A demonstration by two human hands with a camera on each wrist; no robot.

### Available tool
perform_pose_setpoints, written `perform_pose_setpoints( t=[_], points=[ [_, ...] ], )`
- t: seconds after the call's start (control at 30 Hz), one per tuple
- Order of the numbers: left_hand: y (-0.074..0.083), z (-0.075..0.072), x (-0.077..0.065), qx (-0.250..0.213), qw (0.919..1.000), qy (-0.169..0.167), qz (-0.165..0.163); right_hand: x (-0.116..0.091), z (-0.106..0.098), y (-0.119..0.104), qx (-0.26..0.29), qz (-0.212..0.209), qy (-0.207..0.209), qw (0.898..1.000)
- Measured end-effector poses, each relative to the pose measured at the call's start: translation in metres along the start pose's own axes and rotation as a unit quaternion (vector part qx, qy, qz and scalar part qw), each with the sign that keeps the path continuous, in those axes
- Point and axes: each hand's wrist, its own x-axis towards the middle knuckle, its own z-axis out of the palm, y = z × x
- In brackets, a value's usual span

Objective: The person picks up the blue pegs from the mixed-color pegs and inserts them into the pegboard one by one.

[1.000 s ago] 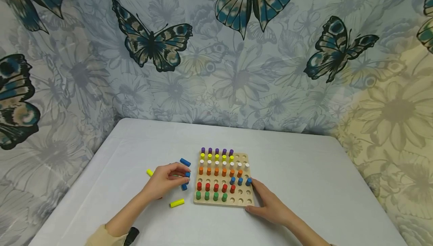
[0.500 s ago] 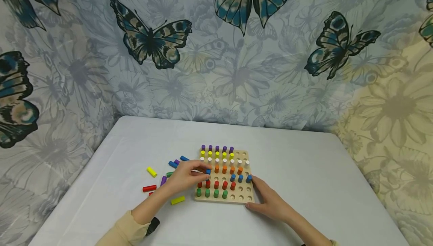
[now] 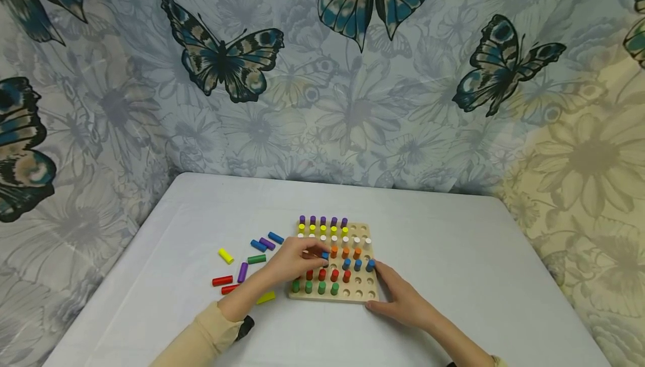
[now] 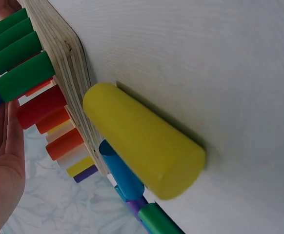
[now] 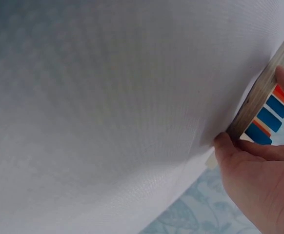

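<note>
My left hand (image 3: pixel 289 260) pinches a blue peg (image 3: pixel 325 255) between thumb and fingertips, over the row of holes behind the red pegs. Whether its lower end is in a hole is hidden. Several colour rows stand upright in the wooden pegboard (image 3: pixel 347 298). Three blue pegs (image 3: pixel 358 266) fill the right end of the row where my left hand is. My right hand (image 3: pixel 403 300) touches the board's right edge, thumb near the front corner and fingers beside the rightmost blue peg. In the right wrist view, its fingers (image 5: pixel 223 142) press the board's wooden edge (image 5: pixel 254 97).
Loose pegs lie left of the board: yellow (image 3: pixel 226 255), red (image 3: pixel 222 280), purple (image 3: pixel 243 272), green (image 3: pixel 257 259) and blue (image 3: pixel 275 237). Another yellow peg (image 4: pixel 144 141) lies below my left wrist. The white table (image 3: pixel 453 244) meets a butterfly-print cloth (image 3: pixel 353 131) behind.
My left hand has carried the blue peg rightward from beside the loose pegs to over the board, uncovering several loose pegs. My right hand stays at the board's edge.
</note>
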Motion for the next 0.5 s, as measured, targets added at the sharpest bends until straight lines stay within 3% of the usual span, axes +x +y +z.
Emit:
perform_pose_setpoints(
  t=[0.33, 0.5],
  points=[
    [-0.004, 0.009, 0.013, 0.011, 0.9996, -0.026, 0.009, 0.0, 0.0, 0.0, 0.002, -0.001, 0.001, 1.0],
    [-0.007, 0.014, 0.017, 0.038, 0.9984, -0.039, 0.017, 0.001, 0.001, 0.0, 0.005, 0.001, -0.001, 1.0]
  ],
)
